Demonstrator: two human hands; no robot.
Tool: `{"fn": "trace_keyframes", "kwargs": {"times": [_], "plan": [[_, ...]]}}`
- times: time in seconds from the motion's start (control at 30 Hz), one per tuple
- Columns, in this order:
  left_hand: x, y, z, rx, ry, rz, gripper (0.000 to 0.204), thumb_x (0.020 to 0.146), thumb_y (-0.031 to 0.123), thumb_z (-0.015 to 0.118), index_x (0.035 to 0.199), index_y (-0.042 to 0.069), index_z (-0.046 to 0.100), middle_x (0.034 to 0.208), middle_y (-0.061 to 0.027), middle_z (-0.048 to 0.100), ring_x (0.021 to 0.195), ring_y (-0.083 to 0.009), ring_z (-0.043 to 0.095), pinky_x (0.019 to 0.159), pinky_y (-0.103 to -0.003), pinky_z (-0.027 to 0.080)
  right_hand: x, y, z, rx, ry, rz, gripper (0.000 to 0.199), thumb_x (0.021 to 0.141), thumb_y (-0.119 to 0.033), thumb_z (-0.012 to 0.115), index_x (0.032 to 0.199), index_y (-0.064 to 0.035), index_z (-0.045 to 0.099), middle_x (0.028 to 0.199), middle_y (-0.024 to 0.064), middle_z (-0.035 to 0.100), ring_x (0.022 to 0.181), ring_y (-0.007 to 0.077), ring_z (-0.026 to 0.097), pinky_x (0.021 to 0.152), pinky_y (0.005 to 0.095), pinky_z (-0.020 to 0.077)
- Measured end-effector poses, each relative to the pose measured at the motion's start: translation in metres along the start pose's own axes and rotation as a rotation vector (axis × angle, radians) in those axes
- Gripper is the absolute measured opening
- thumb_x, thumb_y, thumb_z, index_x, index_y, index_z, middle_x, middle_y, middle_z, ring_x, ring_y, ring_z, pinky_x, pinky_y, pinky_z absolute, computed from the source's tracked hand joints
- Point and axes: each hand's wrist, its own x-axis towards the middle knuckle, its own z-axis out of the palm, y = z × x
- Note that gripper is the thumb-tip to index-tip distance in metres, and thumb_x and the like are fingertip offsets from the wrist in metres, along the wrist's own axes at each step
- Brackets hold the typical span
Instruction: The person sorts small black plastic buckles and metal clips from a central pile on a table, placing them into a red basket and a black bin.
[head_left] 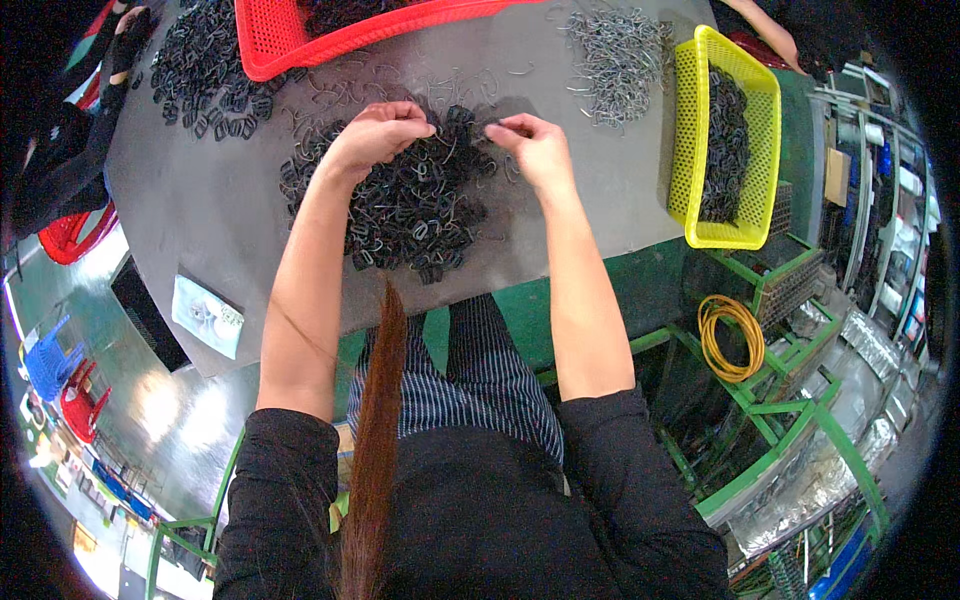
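Clips [420, 205] under left hand [375, 135]

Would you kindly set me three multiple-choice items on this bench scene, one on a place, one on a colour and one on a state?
1. Where is the yellow basket?
A. to the person's right
B. to the person's left
C. on the floor

2. What colour is the tray at the far edge of the table?
A. blue
B. red
C. white

3. What are both hands doing?
A. resting in the lap
B. gripping the orange cable coil
C. working at the pile of dark clips

Answers:
1 A, it sits at the table's right end.
2 B, its mesh is red.
3 C, the left hand and right hand are on the pile's far edge, fingers bent.
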Motion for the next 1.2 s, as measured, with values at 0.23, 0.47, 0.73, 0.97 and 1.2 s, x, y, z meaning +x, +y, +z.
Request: {"fn": "trace_keyframes", "kwargs": {"times": [0.23, 0.47, 0.73, 0.97, 1.2], "plan": [[-0.035, -0.005, -0.01, -0.455, -0.248, 0.237, 0.017, 0.076, 0.022, 0.061, 0.085, 0.009, 0.053, 0.085, -0.0011, 0.055, 0.076, -0.01, 0.054, 0.059, -0.022, 0.041, -0.03, 0.003, -0.038, -0.057, -0.017, 0.116, 0.022, 0.068, -0.023, 0.076, 0.074, -0.0035, 0.067, 0.07, 0.0022, 0.064, 0.062, 0.0121, 0.055, 0.061, 0.0286, 0.0437], [-0.007, -0.014, -0.002, -0.365, 0.012, 0.139, 0.025, 0.084, 0.031, 0.061, 0.091, 0.007, 0.058, 0.083, -0.0009, 0.06, 0.081, -0.0148, 0.06, 0.061, -0.025, 0.046, -0.041, 0.003, -0.037, 0.404, -0.121, 0.343, 0.017, 0.07, -0.017, 0.076, 0.071, -0.0101, 0.06, 0.061, -0.0037, 0.054, 0.054, 0.0048, 0.044, 0.047, 0.0192, 0.0309], [0.022, -0.015, 0.063, 0.817, 0.546, 0.188, 0.035, 0.071, 0.039, 0.072, 0.089, 0.011, 0.062, 0.078, -0.0126, 0.064, 0.079, -0.0297, 0.063, 0.069, -0.04, 0.049, -0.034, 0.004, -0.042, 0.531, -0.223, 0.44, 0.016, 0.073, -0.008, 0.071, 0.075, -0.0123, 0.055, 0.066, -0.0039, 0.054, 0.052, 0.0057, 0.046, 0.047, 0.0188, 0.0361], [-0.014, -0.007, 0.013, -0.348, 0.12, -0.001, 0.019, 0.076, 0.027, 0.072, 0.08, 0.013, 0.059, 0.067, 0.0098, 0.047, 0.053, -0.0013, 0.037, 0.045, -0.02, 0.025, -0.034, -0.016, -0.039, 1.051, -0.286, 0.261, 0.013, 0.075, -0.013, 0.064, 0.084, -0.0122, 0.055, 0.084, 0.0005, 0.057, 0.077, 0.0146, 0.058, 0.051, 0.0262, 0.0391], [-0.03, -0.012, -0.005, -0.571, 0.062, -0.058, 0.014, 0.081, 0.02, 0.068, 0.087, 0.013, 0.057, 0.078, 0.007, 0.054, 0.065, -0.004, 0.051, 0.053, -0.017, 0.035, 0.023, -0.03, 0.021, -0.487, -0.084, -0.156, 0.025, 0.072, -0.023, 0.071, 0.089, -0.0077, 0.061, 0.082, 0.006, 0.064, 0.075, 0.0175, 0.061, 0.062, 0.0329, 0.0478]]}}
